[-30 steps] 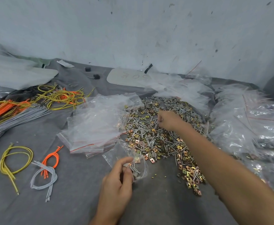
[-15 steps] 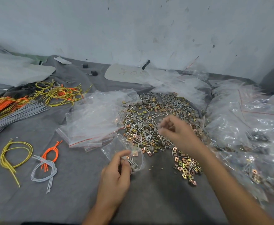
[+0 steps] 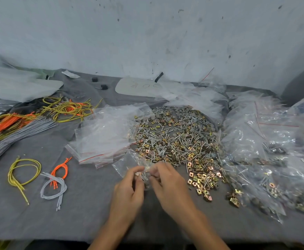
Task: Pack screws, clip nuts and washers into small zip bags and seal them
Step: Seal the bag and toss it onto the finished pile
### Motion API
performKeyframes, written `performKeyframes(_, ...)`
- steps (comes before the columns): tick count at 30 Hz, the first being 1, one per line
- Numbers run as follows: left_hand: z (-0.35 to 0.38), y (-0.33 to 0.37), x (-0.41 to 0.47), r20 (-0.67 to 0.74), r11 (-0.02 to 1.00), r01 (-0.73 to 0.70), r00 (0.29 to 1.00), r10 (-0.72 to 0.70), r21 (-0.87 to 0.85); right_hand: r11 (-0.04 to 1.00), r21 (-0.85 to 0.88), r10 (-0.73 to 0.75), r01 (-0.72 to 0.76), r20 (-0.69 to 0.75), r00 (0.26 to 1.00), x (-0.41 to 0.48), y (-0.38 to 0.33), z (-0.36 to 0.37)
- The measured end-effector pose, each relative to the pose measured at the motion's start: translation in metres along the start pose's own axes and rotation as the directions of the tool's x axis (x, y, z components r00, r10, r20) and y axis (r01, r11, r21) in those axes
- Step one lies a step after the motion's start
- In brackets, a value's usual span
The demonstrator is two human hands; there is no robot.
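Near the front edge of the grey cloth-covered table (image 3: pixel 71 219), the left hand (image 3: pixel 129 191) pinches a small clear plastic zip bag (image 3: pixel 126 162), the right hand (image 3: pixel 167 183) curled at its mouth (grasp indiscernible); the mouth is best held wide open.

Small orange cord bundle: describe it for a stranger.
On the grey cloth, look left of the stack of clear zip bags. The small orange cord bundle lies right of a yellow cord loop, touching a grey cord loop; it alone is orange.

Hardware pile (image 3: pixel 176 139) behind; bare cloth (image 3: pixel 86 210) left.
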State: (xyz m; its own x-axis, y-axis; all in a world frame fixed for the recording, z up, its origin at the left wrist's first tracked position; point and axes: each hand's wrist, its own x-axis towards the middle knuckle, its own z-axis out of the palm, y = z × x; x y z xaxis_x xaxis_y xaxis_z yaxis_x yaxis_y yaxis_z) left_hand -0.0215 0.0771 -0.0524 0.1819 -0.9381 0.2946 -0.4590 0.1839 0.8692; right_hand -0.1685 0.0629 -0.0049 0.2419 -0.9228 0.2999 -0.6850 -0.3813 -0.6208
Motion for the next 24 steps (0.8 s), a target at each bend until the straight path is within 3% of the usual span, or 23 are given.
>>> performKeyframes(4, 0.001, 0.002, 0.001, 0.001, 1.000, -0.005, 1.000, 0.005, -0.004, 0.996, -0.089, -0.024, 0.020, -0.043, 0.999, 0.000, 0.000, 0.009)
performKeyframes(12, -0.001, 0.004, 0.000, -0.008, 0.999, -0.031, 0.999, 0.031, 0.015, 0.999, 0.044, -0.021, 0.030, -0.176, 0.984, -0.002, 0.009, 0.007)
performKeyframes(17, -0.003, 0.011, -0.004, 0.053, 0.996, -0.055, 0.997, 0.051, 0.073, 0.980, 0.147, 0.127, -0.134, 0.054, 0.990, 0.008, 0.016, 0.006)
performKeyframes(24, -0.017, 0.010, -0.027, 0.145, 0.954, -0.159, 0.981, 0.125, 0.255, 0.947, 0.223, 0.228, -0.230, 0.035, 0.973, 0.009, 0.023, 0.005)
